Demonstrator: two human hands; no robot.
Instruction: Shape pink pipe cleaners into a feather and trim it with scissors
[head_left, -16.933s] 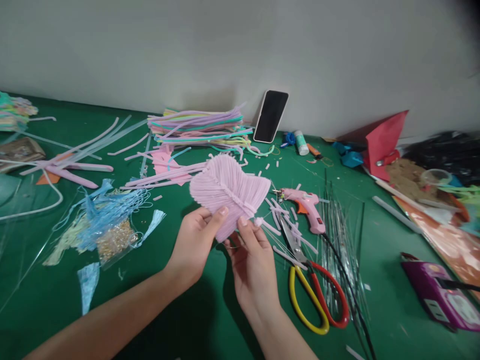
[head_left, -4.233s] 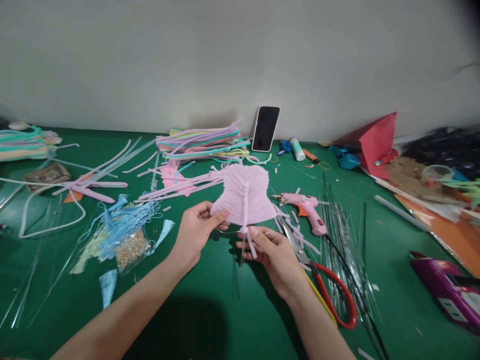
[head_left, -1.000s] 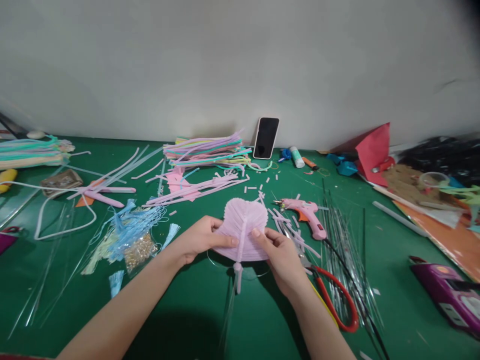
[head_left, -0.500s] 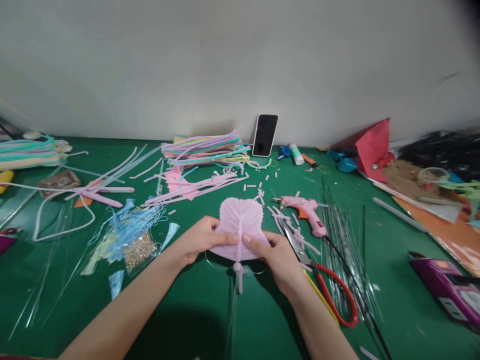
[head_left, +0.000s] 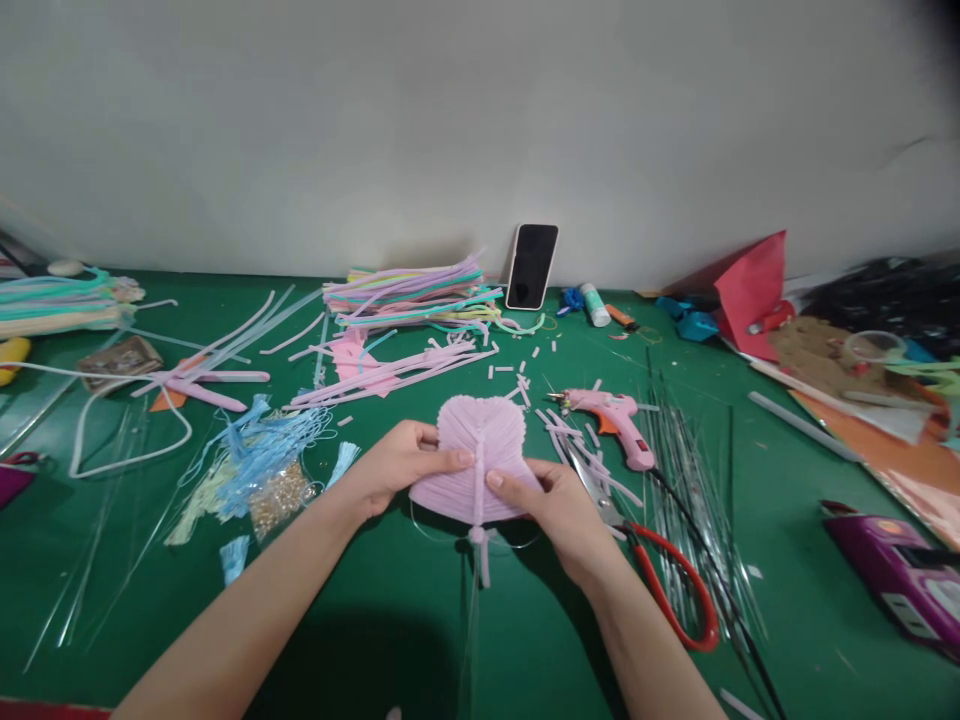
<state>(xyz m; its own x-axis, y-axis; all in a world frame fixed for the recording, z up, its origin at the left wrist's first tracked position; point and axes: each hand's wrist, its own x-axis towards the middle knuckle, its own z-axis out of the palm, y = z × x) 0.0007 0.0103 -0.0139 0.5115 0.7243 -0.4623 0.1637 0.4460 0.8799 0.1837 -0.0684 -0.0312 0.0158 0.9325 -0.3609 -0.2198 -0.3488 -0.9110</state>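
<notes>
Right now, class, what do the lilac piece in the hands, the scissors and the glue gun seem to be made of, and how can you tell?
Lilac piece: probably matte pipe cleaners; soft, ribbed strands show.
Scissors: likely metal blades, judging by their grey sheen; red handle smooth, perhaps plastic.
Pink glue gun: likely hard plastic, from its smooth molded body; its tip looks metallic.

Lilac fan-shaped piece [head_left: 480, 428], spreading flat
I'm holding it between my left hand [head_left: 396, 465] and right hand [head_left: 568, 512], ribs [head_left: 450, 490] slanting off its central spine [head_left: 478, 492], a short stem [head_left: 484, 570] jutting from its near end.
</notes>
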